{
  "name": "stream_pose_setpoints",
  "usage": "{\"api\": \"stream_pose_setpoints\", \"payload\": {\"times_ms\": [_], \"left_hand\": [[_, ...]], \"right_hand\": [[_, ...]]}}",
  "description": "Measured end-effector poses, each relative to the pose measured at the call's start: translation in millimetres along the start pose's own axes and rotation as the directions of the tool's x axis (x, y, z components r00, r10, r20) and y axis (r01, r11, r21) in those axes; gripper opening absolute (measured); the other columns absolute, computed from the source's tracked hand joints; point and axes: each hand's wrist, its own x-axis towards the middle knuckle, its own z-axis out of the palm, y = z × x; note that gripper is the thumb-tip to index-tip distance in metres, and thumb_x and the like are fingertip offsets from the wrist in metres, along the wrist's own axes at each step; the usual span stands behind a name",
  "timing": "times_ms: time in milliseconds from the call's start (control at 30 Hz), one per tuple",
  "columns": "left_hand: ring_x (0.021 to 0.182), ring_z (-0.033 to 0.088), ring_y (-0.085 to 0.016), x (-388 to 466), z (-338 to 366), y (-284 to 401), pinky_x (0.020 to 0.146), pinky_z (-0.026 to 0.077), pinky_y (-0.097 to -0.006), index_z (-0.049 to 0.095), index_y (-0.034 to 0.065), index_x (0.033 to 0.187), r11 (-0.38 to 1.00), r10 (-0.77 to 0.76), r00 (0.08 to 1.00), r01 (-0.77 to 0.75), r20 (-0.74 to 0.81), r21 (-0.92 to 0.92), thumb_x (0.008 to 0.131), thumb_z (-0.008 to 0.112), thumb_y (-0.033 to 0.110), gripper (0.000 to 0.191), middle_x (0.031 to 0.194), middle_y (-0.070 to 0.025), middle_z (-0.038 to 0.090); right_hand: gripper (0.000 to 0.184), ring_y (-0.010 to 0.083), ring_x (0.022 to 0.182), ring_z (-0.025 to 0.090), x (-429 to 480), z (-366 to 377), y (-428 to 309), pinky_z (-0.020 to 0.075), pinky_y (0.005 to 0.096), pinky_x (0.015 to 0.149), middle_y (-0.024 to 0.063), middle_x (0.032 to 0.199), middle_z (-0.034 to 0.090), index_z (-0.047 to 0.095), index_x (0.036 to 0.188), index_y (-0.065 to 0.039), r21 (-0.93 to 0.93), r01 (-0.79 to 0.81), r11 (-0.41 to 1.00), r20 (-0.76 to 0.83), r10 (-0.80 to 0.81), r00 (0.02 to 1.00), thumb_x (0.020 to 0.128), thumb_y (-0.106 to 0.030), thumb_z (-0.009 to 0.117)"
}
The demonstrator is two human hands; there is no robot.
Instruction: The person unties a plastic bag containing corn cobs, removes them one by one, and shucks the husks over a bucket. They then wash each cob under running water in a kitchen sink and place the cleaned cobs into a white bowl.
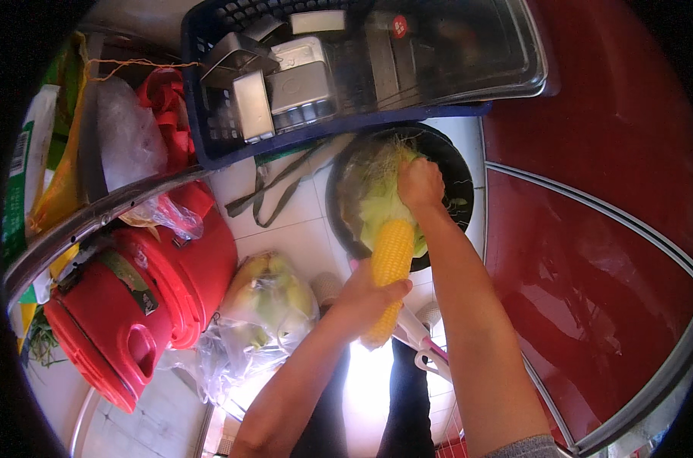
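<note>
My left hand [372,297] is wrapped around the lower half of a yellow ear of corn [393,252], whose rows of kernels are bare. Beyond the ear's far end, my right hand [421,183] is closed in a fist on pale green corn husk [375,214] and stringy silk [395,154]. Both hands are over or near a round black bin [458,154], with a few pale strands on its inner wall. Most of the bin's contents are hidden by the husk and my right hand.
A blue plastic basket [209,154] holding metal tins [300,86] stands at the top. Left are a red plastic bucket [117,303] and a clear plastic bag [266,309] with husked-looking green ears inside. Glossy red cabinet doors [564,275] line the right. A dark strap [272,200] lies on the tiles.
</note>
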Motion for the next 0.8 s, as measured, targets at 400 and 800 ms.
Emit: {"api": "stream_pose_setpoints", "payload": {"times_ms": [400,800], "left_hand": [[0.075,0.062,-0.020,12,-5,11,0.060,0.051,-0.0325,0.049,0.0003,0.112,0.943,-0.105,0.976,0.158,0.189,-0.292,0.082,0.068,0.026,0.044,0.089,-0.0110,0.060],[0.075,0.063,-0.022,49,-20,20,0.062,0.056,-0.0326,0.048,-0.0022,0.117,0.802,-0.095,0.973,0.201,0.211,-0.562,0.085,0.064,0.031,0.049,0.093,-0.0161,0.060]], "right_hand": [[0.045,0.0421,0.100,0.059,22,-2,27,0.0449,0.0468,0.086,0.0256,0.105,0.062,0.063,0.103,0.002,0.039,0.069,0.997,0.051,-0.071,0.996,0.088,-0.039,0.053],[0.024,0.0237,0.111,0.052,-117,-60,22,0.0391,0.0310,0.095,0.0125,0.120,0.053,0.056,0.113,0.000,0.446,0.512,0.735,-0.516,-0.256,0.818,0.091,-0.009,0.054]]}}
